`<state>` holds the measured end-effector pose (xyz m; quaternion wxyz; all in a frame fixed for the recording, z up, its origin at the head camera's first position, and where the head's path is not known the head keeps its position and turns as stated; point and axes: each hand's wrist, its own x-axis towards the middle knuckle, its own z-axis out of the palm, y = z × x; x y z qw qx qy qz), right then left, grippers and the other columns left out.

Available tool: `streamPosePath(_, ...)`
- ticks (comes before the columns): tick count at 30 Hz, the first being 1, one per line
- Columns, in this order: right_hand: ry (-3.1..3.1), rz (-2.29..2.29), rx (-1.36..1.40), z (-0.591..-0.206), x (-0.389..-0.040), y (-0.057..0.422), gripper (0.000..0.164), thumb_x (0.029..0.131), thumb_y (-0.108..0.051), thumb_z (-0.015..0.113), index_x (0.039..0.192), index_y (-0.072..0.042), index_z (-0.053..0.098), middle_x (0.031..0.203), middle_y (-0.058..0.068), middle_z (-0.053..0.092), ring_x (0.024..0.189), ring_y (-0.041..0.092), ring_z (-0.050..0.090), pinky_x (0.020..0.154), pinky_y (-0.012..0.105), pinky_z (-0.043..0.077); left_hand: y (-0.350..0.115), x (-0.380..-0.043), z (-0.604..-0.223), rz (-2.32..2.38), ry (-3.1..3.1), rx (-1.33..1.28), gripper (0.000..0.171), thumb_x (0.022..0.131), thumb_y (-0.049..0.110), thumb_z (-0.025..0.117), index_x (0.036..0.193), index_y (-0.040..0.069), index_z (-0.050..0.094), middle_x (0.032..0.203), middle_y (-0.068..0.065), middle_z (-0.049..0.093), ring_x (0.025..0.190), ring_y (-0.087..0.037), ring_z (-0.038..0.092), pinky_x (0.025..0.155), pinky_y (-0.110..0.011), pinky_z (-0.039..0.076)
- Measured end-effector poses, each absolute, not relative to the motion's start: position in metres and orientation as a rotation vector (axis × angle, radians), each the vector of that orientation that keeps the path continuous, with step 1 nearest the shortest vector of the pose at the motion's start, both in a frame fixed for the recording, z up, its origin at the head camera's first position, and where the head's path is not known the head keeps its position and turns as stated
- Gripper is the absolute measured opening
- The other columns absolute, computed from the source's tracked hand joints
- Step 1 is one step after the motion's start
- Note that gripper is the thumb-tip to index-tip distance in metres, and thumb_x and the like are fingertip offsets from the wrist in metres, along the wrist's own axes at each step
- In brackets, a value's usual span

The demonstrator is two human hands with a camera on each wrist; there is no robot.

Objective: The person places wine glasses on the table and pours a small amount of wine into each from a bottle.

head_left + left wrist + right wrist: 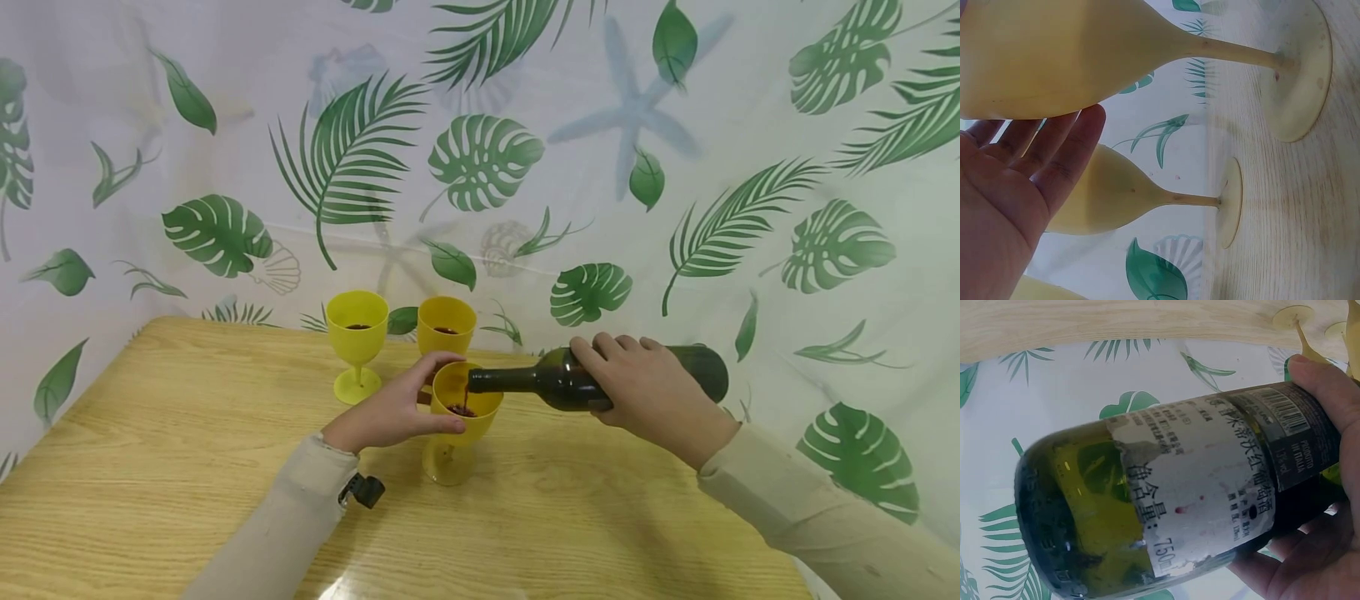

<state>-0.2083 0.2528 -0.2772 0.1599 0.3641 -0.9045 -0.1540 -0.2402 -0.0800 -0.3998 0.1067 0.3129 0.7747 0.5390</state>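
My right hand (645, 387) grips a dark green wine bottle (566, 379), tipped nearly level with its neck to the left. Its mouth is over the rim of the front yellow goblet (468, 425), and a thin stream of dark red wine (466, 398) runs down into that bowl. Around the same bowl my left hand (393, 404) is curved, thumb in front and fingers behind; the goblet's foot is on the table. In the right wrist view the bottle's label (1200, 487) is torn and stained, with the fingers wrapped around the glass beyond it.
Two more goblets stand behind: a bright yellow goblet (357, 337) at the left and an orange-yellow goblet (447, 323) close behind the front one, both with dark wine inside. The wooden table (187, 467) meets a leaf-patterned curtain (480, 242) along its back edge.
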Motion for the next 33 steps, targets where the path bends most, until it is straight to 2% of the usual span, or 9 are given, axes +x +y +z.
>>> streamPosePath(7,-2.572,-0.458,1.039,-0.2779,-0.2087,0.2533,0.074,0.070,-0.030,0.096,0.124,-0.010,0.049,0.099,0.009,0.059,0.086,0.030,0.065,0.074,0.047,0.057,-0.0797,-0.2402,-0.4003,1.588,2.287,0.919,0.085,0.089,0.040,0.083,0.156,0.026,0.034,0.144,-0.001,0.054,0.133,-0.023,0.051,0.112,-0.049,0.044)
streamPosePath(17,-2.567,-0.461,1.031,-0.2778,-0.2091,0.2524,0.072,0.071,-0.029,0.096,0.123,-0.010,0.050,0.098,0.010,0.059,0.085,0.030,0.065,0.072,0.046,0.057,-0.0794,-0.2402,-0.3994,1.599,2.269,0.921,0.087,0.089,0.039,0.083,0.157,0.020,0.033,0.141,-0.002,0.057,0.132,-0.022,0.053,0.111,-0.048,0.045)
streamPosePath(26,-2.590,-0.468,1.020,-0.2781,-0.2090,0.2526,0.074,0.070,-0.030,0.096,0.124,-0.010,0.049,0.100,0.010,0.059,0.086,0.030,0.065,0.073,0.046,0.057,-0.0790,-0.2417,-0.4005,1.592,2.273,0.923,0.085,0.089,0.040,0.084,0.156,0.024,0.034,0.143,-0.001,0.056,0.132,-0.022,0.053,0.111,-0.047,0.045)
streamPosePath(33,-2.608,-0.490,0.999,-0.2751,-0.2071,0.2524,0.076,0.070,-0.031,0.097,0.126,-0.011,0.049,0.100,0.010,0.059,0.088,0.030,0.065,0.075,0.047,0.057,-0.0801,-0.2408,-0.4002,1.592,2.286,0.926,0.087,0.088,0.040,0.084,0.156,0.021,0.034,0.144,-0.002,0.055,0.132,-0.022,0.053,0.111,-0.047,0.045)
